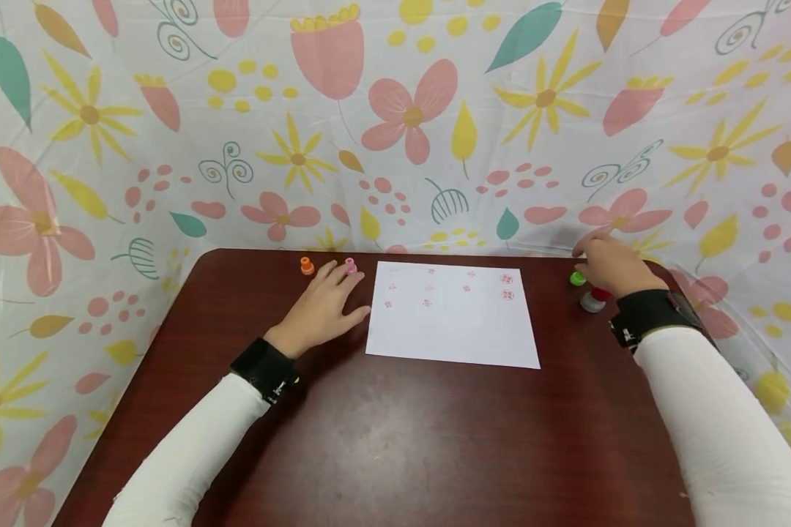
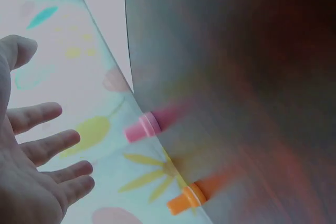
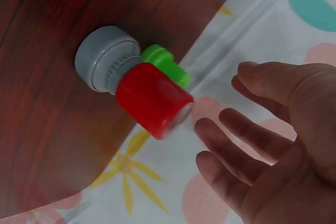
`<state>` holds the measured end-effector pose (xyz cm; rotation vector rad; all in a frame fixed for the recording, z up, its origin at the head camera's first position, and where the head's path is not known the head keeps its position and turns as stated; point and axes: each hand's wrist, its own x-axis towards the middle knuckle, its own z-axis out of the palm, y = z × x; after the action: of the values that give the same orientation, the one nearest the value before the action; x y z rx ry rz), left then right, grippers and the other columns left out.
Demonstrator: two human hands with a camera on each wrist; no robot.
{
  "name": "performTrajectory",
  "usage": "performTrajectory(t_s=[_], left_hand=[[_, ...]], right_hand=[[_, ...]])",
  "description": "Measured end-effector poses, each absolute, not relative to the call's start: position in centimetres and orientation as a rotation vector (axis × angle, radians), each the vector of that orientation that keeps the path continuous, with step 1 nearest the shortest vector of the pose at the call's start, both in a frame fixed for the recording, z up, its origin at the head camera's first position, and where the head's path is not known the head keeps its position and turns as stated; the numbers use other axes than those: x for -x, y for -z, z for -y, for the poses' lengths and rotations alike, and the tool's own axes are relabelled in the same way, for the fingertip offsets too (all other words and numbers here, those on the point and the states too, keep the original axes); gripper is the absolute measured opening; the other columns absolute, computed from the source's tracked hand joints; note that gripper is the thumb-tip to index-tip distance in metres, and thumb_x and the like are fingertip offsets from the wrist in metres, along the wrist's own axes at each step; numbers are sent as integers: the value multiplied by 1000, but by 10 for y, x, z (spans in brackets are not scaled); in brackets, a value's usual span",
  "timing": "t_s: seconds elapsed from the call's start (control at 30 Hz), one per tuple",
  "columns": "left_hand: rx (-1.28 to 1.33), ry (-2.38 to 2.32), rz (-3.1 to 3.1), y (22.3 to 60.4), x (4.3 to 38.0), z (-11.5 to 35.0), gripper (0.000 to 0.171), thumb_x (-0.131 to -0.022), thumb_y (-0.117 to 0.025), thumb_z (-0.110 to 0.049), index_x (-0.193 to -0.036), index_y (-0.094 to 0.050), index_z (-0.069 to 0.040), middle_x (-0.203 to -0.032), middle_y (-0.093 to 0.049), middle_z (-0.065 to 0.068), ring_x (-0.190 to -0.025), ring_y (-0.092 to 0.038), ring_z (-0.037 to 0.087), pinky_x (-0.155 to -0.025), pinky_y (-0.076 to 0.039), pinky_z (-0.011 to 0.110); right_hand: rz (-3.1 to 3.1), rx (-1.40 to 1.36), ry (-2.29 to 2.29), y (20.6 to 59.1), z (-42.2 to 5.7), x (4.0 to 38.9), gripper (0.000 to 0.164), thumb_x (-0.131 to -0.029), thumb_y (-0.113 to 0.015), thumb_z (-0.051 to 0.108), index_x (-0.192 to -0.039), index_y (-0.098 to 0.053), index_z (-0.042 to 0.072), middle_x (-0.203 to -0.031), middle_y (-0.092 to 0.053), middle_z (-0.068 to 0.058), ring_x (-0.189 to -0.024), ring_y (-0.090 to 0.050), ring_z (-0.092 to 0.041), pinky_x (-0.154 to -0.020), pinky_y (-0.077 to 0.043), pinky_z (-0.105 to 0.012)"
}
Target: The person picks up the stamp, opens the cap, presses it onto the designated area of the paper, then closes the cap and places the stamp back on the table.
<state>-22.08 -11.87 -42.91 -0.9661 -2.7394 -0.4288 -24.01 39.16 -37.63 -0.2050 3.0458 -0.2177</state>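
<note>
My left hand (image 1: pixel 319 306) hovers with fingers spread at the left of the paper, holding nothing. Near its fingertips stand a small pink stamp (image 2: pixel 143 128) and a small orange stamp (image 2: pixel 187 199), both upright on the table. Over at the right, my right hand (image 1: pixel 618 268) reaches above a larger stamp (image 3: pixel 153 99) with a red handle and grey base. A small green stamp (image 3: pixel 167 65) stands just beyond that one. In the right wrist view the fingers (image 3: pixel 239 140) are loosely bent, apart from both stamps, with nothing between them.
White paper (image 1: pixel 458 333) lies between the hands, marked with several small red prints and two larger round ones at its right. The dark wooden table (image 1: pixel 382 439) ends at a flowered cloth (image 1: pixel 409 183) hanging behind and at both sides.
</note>
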Motion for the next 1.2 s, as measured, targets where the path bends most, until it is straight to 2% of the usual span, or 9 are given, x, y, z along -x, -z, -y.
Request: performTrajectory(t_s=[0.13, 0.3, 0.53, 0.7, 0.97, 1.2], left_hand=[[1097, 304, 2678, 435, 207, 118, 63, -96, -71, -41, -141, -59, 2, -147, -55, 26, -144, -45, 42, -125, -31, 51], [1216, 183, 2661, 442, 193, 117, 66, -97, -68, -48, -144, -58, -2, -151, -53, 25, -146, -44, 40, -125, -31, 50], [1283, 164, 2699, 441, 172, 113, 70, -99, -60, -58, -148, -56, -10, -158, -46, 21, -149, -39, 44, -125, -32, 51], [1323, 173, 2659, 437, 162, 110, 69, -99, -60, -57, -147, -57, -8, -155, -49, 22, -148, -40, 42, -125, -31, 50], [1330, 166, 2645, 437, 154, 110, 66, -99, -62, -55, -144, -59, -7, -152, -52, 22, -145, -44, 42, -124, -33, 48], [1295, 187, 2654, 437, 153, 112, 64, -99, -63, -54, -143, -59, -7, -150, -53, 22, -144, -46, 41, -124, -34, 47]], right_hand=[[-3008, 118, 193, 381, -393, 248, 30, -95, -65, 3, -121, -63, -13, -111, -64, -33, -98, -60, -45, -88, -52, -63], [-2963, 59, 181, 385, -396, 253, 25, -92, -66, 1, -113, -65, -10, -103, -67, -30, -91, -62, -45, -78, -53, -63], [-2929, 19, 178, 393, -400, 255, 26, -91, -63, 0, -115, -64, -9, -106, -65, -32, -88, -61, -44, -71, -53, -62], [-2899, 29, 198, 397, -401, 258, 26, -91, -60, -2, -115, -68, -6, -110, -64, -32, -89, -59, -43, -70, -51, -60], [-2895, 126, 213, 404, -401, 263, 16, -90, -55, -7, -88, -70, -2, -80, -61, -17, -72, -54, -33, -65, -45, -47], [-2901, 187, 168, 404, -400, 264, 17, -88, -56, -9, -85, -71, -2, -78, -62, -16, -71, -55, -32, -65, -48, -46]])
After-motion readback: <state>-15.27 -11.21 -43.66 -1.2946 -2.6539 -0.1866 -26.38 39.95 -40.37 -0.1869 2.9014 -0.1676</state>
